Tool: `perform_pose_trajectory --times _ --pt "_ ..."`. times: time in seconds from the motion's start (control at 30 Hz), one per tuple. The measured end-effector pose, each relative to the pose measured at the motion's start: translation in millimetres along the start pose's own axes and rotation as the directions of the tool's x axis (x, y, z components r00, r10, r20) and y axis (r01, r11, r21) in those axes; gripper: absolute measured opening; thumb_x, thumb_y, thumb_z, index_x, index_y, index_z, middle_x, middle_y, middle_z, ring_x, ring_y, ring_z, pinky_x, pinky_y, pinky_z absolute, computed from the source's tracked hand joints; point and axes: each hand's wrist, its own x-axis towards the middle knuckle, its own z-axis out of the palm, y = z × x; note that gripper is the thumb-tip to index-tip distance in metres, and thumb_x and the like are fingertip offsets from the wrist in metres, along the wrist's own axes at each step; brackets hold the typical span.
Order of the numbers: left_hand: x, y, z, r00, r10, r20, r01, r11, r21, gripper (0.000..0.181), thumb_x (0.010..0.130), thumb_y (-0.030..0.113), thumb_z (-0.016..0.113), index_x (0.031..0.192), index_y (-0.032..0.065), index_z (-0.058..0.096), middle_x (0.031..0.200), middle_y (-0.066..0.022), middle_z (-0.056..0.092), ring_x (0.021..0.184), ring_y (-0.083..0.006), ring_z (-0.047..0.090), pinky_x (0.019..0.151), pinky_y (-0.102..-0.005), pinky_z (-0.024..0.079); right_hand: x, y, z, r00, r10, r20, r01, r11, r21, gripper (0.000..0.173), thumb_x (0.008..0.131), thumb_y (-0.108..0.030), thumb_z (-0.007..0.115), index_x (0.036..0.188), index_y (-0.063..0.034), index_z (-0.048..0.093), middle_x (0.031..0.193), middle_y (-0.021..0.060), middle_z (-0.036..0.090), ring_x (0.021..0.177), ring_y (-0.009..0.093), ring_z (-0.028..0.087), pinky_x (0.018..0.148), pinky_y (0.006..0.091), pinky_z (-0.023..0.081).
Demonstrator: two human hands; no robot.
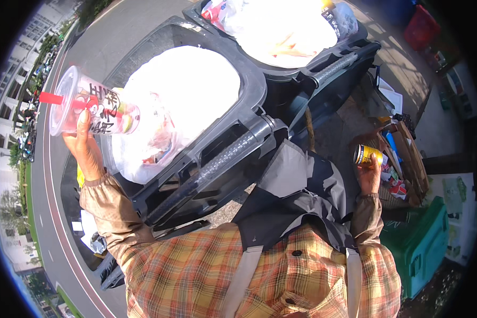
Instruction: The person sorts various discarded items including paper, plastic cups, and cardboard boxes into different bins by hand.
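Note:
My left hand [85,147] grips a clear plastic drink cup [107,107] that bears writing and has a lid and a red straw [51,98]. The cup lies tilted on its side in the air, over the left rim of a dark grey wheelie bin [256,85]. A bulging white plastic bag [190,83] fills that bin, and crumpled see-through plastic shows at its near side. Out to the right, my right hand [369,175] holds a small yellow and black can [367,155] close to a carton of mixed waste.
A second grey bin [270,71] with white bags [282,28] stands beyond the first. At right are a torn cardboard carton [407,155] and a green lidded bin [425,242]. A dark apron [278,222] hangs before my body. A road [57,222] runs along the left.

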Motion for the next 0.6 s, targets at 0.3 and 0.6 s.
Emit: perform_pose_trajectory --times 0.3,0.6 --pt "-27 52 139 0.876 -0.241 -0.418 0.157 0.961 -0.227 0.059 0.088 0.038 0.051 0.133 0.0021 0.039 0.133 -0.0139 0.044 0.123 -0.0279 0.041 0.106 -0.0455 0.029 199 -94 -29 0.962 -0.108 -0.252 0.105 0.994 -0.026 0.059 0.075 -0.016 0.074 0.119 -0.0086 0.036 0.111 0.0116 0.053 0.101 0.025 0.056 0.082 0.0411 0.051" --pt "-51 -30 246 0.865 -0.278 -0.419 0.151 0.938 -0.311 0.047 0.082 0.027 0.064 0.117 -0.0016 0.052 0.121 -0.0146 0.054 0.114 -0.0282 0.050 0.105 -0.0442 0.034 394 -42 -102 0.880 -0.154 -0.450 0.032 0.963 -0.267 0.081 0.065 -0.010 0.081 0.122 -0.0047 0.023 0.112 0.0161 0.045 0.098 0.024 0.054 0.084 0.0405 0.049"
